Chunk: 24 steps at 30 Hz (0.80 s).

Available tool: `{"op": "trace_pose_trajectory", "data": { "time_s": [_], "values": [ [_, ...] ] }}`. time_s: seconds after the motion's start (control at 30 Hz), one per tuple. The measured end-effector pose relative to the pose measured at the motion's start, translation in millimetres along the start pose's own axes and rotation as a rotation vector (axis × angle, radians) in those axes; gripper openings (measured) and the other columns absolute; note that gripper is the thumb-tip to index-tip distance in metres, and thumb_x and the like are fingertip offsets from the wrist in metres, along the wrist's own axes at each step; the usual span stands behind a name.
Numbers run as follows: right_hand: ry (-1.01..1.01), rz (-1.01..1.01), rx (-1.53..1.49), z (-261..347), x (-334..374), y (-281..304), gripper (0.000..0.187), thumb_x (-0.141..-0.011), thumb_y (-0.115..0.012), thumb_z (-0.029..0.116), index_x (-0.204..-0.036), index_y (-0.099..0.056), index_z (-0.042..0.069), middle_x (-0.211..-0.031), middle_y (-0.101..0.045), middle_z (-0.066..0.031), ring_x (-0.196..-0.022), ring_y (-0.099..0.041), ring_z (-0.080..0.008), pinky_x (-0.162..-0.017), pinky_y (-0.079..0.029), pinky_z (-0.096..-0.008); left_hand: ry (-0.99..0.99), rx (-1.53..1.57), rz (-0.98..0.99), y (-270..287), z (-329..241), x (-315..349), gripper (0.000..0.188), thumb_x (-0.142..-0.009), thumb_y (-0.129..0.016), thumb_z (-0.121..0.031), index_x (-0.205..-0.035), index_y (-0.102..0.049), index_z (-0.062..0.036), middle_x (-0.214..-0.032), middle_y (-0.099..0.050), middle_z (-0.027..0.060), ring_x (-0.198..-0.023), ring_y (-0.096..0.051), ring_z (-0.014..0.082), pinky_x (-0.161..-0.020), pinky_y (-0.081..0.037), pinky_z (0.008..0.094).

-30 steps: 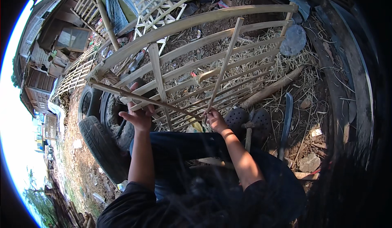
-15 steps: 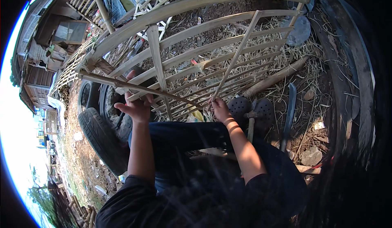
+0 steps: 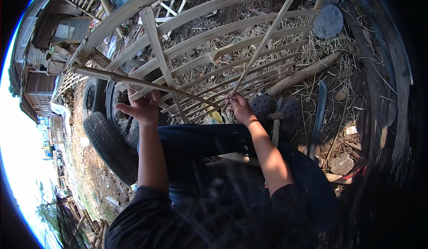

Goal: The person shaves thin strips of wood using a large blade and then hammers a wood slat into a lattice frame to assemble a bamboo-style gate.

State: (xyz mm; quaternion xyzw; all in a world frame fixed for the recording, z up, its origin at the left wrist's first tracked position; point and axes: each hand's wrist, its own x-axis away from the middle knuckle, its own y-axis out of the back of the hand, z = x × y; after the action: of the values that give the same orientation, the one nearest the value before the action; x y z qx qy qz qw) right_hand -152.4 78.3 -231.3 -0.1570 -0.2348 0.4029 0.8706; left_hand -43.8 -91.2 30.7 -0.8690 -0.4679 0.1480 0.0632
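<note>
"Doing what in the head view?"

"Facing a bamboo lattice (image 3: 195, 64) beyond the knees (image 3: 200, 137); touching slat ends (image 3: 146, 68) with a spread left hand (image 3: 145, 108); pinching, apparently, a crosspiece's (image 3: 264, 42) lower end with the right hand (image 3: 242, 108)."

"Risking what?"

"Perhaps a tipped lattice, from loose left-hand support."

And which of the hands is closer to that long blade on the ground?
The right. The right hand is to the left of the blade, with the dark shoes between them; the left hand is much farther left, near the tires.
</note>
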Motion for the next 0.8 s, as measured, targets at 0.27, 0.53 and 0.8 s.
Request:
{"op": "trace_pose_trajectory", "data": {
  "time_s": [0.27,0.53,0.8],
  "values": [
    [-0.010,-0.042,-0.047,20.9,8.5,-4.9,0.016,-0.098,-0.044,0.013,-0.106,-0.057,0.009,-0.091,-0.065,-0.0042,-0.081,-0.061,-0.0118,-0.066,-0.049,-0.0296,-0.003,-0.011,-0.060,-9.9,-2.2,-16.2,0.106,-0.067,-0.034,-0.094,-0.132,-0.042,-0.0103,-0.079,-0.057,0.0056,-0.058,-0.052,0.0152,-0.044,-0.034,0.0225],
    [0.009,0.019,-0.071,24.2,10.7,-1.3,0.017,-0.099,-0.041,0.014,-0.107,-0.056,0.010,-0.095,-0.063,-0.0021,-0.087,-0.060,-0.0120,-0.069,-0.051,-0.0288,-0.047,-0.140,0.034,-10.0,6.7,-42.7,0.100,-0.073,-0.028,-0.091,-0.131,-0.038,-0.0090,-0.070,-0.055,0.0067,-0.057,-0.052,0.0147,-0.044,-0.032,0.0209],
    [0.015,0.002,-0.018,27.8,17.8,-4.4,0.018,-0.100,-0.042,0.015,-0.109,-0.057,0.009,-0.099,-0.062,-0.0011,-0.088,-0.059,-0.0102,-0.068,-0.052,-0.0258,0.222,-0.116,0.097,-5.8,18.7,-105.5,0.082,-0.089,-0.015,-0.076,-0.126,-0.044,-0.0098,-0.064,-0.055,0.0061,-0.050,-0.043,0.0147,-0.044,-0.029,0.0256]
  ]
}}
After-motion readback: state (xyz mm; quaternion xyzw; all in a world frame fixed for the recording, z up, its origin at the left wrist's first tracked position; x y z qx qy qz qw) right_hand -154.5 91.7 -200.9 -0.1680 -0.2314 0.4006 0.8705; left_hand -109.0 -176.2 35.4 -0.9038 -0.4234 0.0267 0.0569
